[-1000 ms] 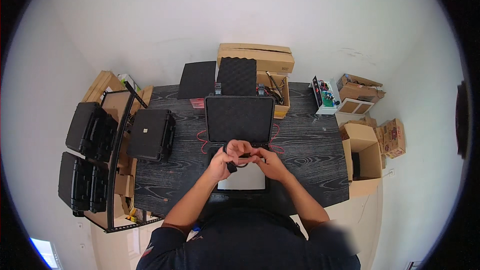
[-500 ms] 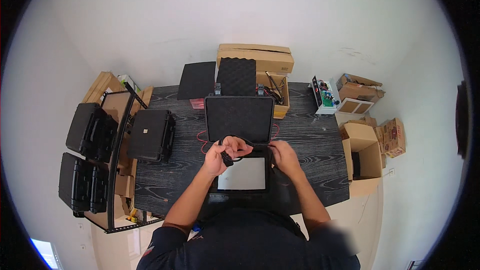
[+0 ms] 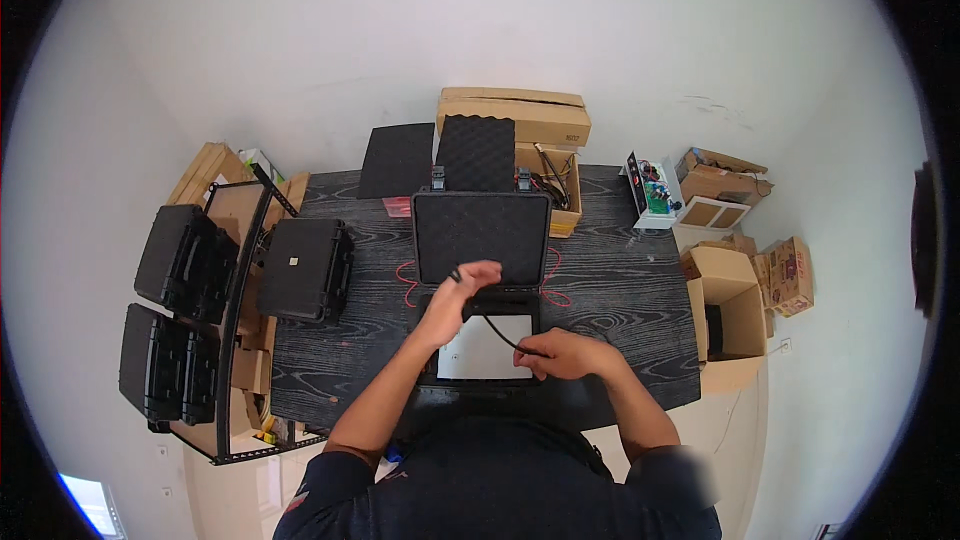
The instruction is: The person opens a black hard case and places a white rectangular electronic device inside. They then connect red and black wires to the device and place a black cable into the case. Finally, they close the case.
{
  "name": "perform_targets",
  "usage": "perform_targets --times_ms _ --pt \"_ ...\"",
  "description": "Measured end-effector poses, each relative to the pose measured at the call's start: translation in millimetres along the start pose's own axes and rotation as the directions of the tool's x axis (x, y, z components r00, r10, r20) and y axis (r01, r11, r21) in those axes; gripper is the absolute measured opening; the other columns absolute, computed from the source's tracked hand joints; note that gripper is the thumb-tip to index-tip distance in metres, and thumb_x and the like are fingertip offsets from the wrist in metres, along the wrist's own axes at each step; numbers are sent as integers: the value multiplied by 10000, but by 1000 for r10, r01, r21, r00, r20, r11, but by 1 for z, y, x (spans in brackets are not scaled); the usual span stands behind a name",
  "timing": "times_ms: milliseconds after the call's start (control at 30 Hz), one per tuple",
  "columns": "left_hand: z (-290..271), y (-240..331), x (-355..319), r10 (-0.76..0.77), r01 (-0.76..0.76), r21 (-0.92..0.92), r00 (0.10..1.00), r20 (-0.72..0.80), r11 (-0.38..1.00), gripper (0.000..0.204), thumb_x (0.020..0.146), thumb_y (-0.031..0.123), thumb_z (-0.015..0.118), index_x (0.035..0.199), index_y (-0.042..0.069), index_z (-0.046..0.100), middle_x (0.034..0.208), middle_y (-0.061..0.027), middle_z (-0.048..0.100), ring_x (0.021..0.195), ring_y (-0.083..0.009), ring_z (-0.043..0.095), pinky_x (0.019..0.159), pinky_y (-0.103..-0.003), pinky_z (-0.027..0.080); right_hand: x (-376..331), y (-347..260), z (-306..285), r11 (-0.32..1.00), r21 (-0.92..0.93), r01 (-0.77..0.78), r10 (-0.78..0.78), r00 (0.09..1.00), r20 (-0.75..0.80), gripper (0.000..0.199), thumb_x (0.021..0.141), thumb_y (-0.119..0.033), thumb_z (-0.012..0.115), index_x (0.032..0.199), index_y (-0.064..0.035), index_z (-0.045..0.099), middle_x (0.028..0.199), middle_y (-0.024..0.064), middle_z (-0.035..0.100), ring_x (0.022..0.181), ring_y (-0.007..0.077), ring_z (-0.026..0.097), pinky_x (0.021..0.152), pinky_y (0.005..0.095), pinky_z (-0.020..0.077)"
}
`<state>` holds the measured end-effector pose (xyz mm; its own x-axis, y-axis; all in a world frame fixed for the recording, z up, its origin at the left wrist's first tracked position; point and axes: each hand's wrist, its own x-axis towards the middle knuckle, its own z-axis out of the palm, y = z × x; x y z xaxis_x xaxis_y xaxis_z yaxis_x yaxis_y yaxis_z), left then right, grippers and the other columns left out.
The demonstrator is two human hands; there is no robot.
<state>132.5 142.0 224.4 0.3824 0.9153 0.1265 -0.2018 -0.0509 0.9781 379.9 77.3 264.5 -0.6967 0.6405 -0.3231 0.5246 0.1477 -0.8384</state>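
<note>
Fingers (image 3: 462,278) of the left hand (image 3: 455,302) pinch one end of a black cable (image 3: 497,328); right hand (image 3: 565,353) grips the other end, over the open black case (image 3: 482,240) on the desk (image 3: 620,290). Best kept taut, I'd say, coiling evenly, clear of the foam.

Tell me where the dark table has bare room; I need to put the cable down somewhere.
Bare patches on the table: right of the open case, before the cardboard boxes; and between the open case and the closed black case. Crowded: the back edge, with foam sheets and a box of cables. Both hands, left hand and right hand, hold the black cable.
</note>
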Motion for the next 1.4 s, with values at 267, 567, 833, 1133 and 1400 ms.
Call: perform_targets --times_ms 267,567,833,1133,1400 --pt "13 -5 -21 -418 314 278 735 534 908 766 1125 576 137 1075 12 653 609 -44 598 647 -190 676 715 -324 520 -3 -25 -17 944 -219 246 -309 892 -331 146 960 -161 721 998 -21 738 839 126 728 726 264 690 663 375 530" --pt "12 0 -27 -188 386 -231 788 587 893 870 1080 633 30 963 -3 611 489 -52 491 526 -225 593 1009 -401 499 29 7 3 993 36 115 -75 824 -562 202 1054 -169 590 1091 9 677 805 116 687 710 184 663 656 343 527" --pt "0 7 -12 164 -115 -711 987 0 694 521 1047 424 306 1123 -7 588 604 -88 561 713 -273 657 1202 -509 357 27 58 30 932 363 2 216 800 -560 231 1099 -156 492 1259 4 538 797 133 637 693 200 642 652 363 535" --pt "-7 -3 -2 119 -100 166 987 -109 981 420 1095 214 356 1351 -32 581 1292 -151 663 1249 -247 626 1117 -357 421 -14 -12 15 963 -269 -9 -78 947 -310 161 1019 -149 602 1080 -45 710 988 200 731 894 414 709 746 466 552" --pt "18 0 -26 -418 331 271 550 723 904 355 1017 184 407 1059 -38 680 791 -95 717 600 -197 638 668 -344 547 -13 -44 -7 937 -231 263 -339 847 -409 108 911 -108 763 970 -22 735 843 112 713 720 268 686 645 361 529"
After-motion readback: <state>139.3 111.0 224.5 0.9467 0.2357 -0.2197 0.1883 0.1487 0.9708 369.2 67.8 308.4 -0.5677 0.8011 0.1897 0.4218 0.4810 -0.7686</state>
